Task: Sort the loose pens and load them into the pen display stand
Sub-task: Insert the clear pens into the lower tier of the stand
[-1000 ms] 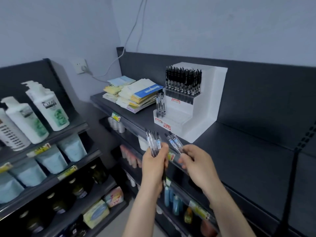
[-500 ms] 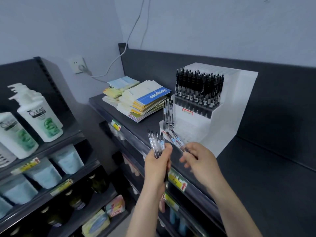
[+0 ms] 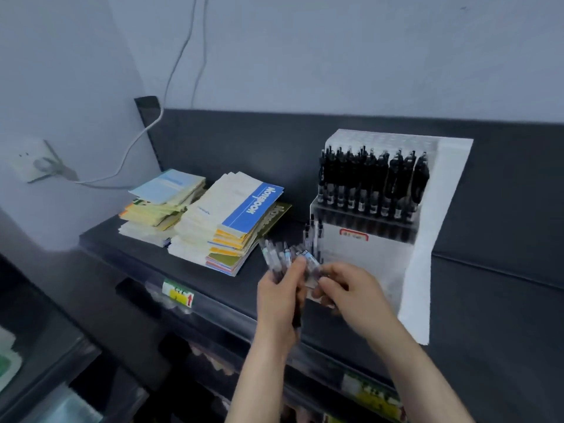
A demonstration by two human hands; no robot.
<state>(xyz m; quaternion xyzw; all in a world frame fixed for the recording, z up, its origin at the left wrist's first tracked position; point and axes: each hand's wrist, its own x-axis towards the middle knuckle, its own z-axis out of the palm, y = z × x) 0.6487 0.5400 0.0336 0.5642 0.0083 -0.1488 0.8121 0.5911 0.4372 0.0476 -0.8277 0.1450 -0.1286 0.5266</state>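
My left hand (image 3: 279, 296) grips a fanned bundle of clear pens (image 3: 276, 254), tips pointing up. My right hand (image 3: 354, 293) pinches a few more pens (image 3: 311, 264) right beside that bundle; the two hands nearly touch. Just behind them stands the white stepped pen display stand (image 3: 427, 239). Its upper tier holds a full row of black pens (image 3: 370, 184). Three clear pens (image 3: 312, 236) stand at the left end of its lower tier. The frame is blurred around the hands.
The stand sits on a black shelf (image 3: 189, 270). Two stacks of notebooks (image 3: 232, 221) lie to its left. A wall socket with a white cable (image 3: 45, 166) is at far left. Price tags (image 3: 178, 296) line the shelf's front edge, lower shelves below.
The view has moved closer to the stand and right. My two hands have come together in front of the stand, the right hand's pens now against the left hand's bundle.
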